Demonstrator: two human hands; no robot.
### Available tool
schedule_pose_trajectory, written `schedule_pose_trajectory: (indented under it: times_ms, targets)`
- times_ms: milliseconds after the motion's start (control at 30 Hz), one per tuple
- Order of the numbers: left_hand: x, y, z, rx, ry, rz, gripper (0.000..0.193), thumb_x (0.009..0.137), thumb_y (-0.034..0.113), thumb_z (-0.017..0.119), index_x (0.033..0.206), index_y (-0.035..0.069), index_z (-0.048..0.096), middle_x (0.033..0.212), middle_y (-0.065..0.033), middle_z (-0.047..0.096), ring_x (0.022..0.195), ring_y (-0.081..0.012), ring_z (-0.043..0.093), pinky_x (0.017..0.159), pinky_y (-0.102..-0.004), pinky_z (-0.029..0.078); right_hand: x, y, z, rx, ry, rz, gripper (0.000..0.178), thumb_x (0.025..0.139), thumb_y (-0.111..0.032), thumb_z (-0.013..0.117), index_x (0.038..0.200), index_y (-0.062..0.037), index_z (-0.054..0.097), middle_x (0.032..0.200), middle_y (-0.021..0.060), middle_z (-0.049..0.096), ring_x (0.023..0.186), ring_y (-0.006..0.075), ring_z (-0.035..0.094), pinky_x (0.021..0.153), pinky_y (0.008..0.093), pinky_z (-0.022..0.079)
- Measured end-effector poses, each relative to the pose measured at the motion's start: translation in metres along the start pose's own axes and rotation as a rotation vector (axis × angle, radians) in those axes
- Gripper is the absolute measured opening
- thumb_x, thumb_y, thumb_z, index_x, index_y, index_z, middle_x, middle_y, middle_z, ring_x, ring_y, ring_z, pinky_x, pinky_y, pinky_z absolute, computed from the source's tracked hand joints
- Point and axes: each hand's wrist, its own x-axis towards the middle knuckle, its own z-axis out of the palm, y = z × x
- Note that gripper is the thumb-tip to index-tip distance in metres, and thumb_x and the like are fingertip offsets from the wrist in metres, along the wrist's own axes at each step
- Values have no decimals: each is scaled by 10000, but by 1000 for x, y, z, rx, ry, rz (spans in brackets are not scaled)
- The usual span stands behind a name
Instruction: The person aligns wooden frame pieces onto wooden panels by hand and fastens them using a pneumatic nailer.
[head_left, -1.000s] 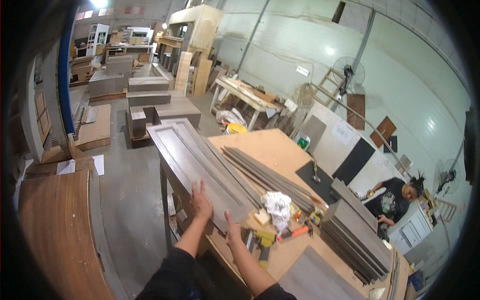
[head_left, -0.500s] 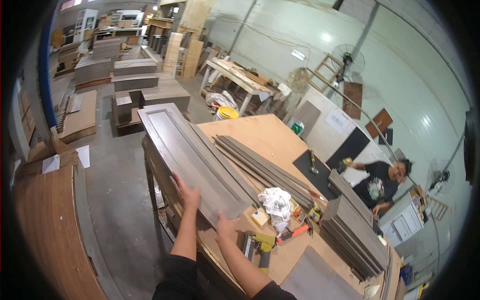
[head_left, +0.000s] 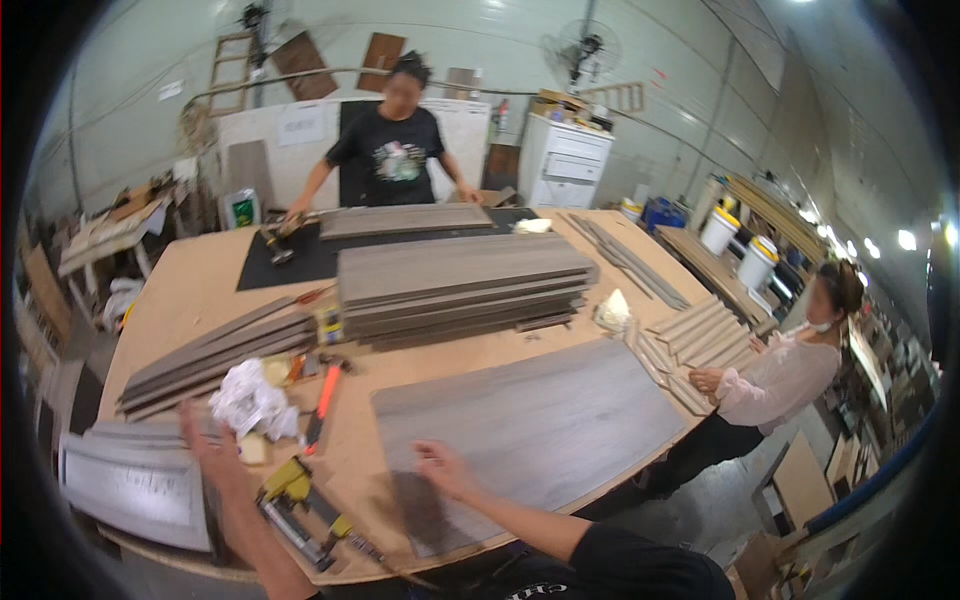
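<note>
My left hand (head_left: 208, 455) is slightly blurred, with its fingers stretched out beside the grey framed panel (head_left: 130, 490) at the table's left end. Nothing shows in it. Over the left part of a flat grey wood-grain board (head_left: 560, 410), my right hand (head_left: 445, 470) has loosely bent fingers and holds nothing visible; whether it touches the board I cannot tell. Between my arms lies a yellow-green nail gun (head_left: 292, 495) with a hose. A hammer (head_left: 324, 400) with an orange-red handle and a crumpled white cloth (head_left: 252, 402) lie beyond it.
A stack of grey boards (head_left: 460, 275) stands mid-table, with long grey strips (head_left: 225, 355) to its left. Across the table, a person in black (head_left: 395, 150) stands by another grey panel (head_left: 405, 220). At right, a person in a light top (head_left: 780, 380) is beside short wooden pieces (head_left: 705, 335).
My view has swung to the right. Both hands have come off the framed panel; my right hand is now over the flat board. The person across has moved upright behind the table.
</note>
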Motion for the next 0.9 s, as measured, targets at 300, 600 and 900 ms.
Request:
schedule_pose_trajectory:
  times_ms: [300, 600, 900]
  targets:
    - [-34, 269, 340, 130, -708, 493, 736, 719, 243, 716, 1335, 27, 376, 1412, -181, 326, 1318, -355, 290, 1073, -480, 251, -91, 81, -286, -665, 529, 16, 359, 760, -201, 647, 1104, -115, 593, 1108, 126, 579, 1006, 321, 543, 860, 420, 437]
    - [-59, 293, 425, 346, -630, 509, 535, 634, 256, 754, 1083, 46, 551, 1180, -110, 536, 1119, -271, 476, 929, -443, 357, -95, 87, -308, -662, 463, 37, 253, 714, -234, 680, 958, -172, 665, 1056, 28, 596, 1030, 259, 526, 899, 411, 374]
    - [-107, 322, 359, 453, -654, 864, 131, 725, 168, 591, 818, 75, 587, 852, -106, 603, 886, -260, 575, 810, -384, 421, -89, 89, -314, -594, 431, -14, 216, 719, -218, 686, 926, -157, 667, 1049, 46, 589, 1031, 268, 518, 880, 418, 387]
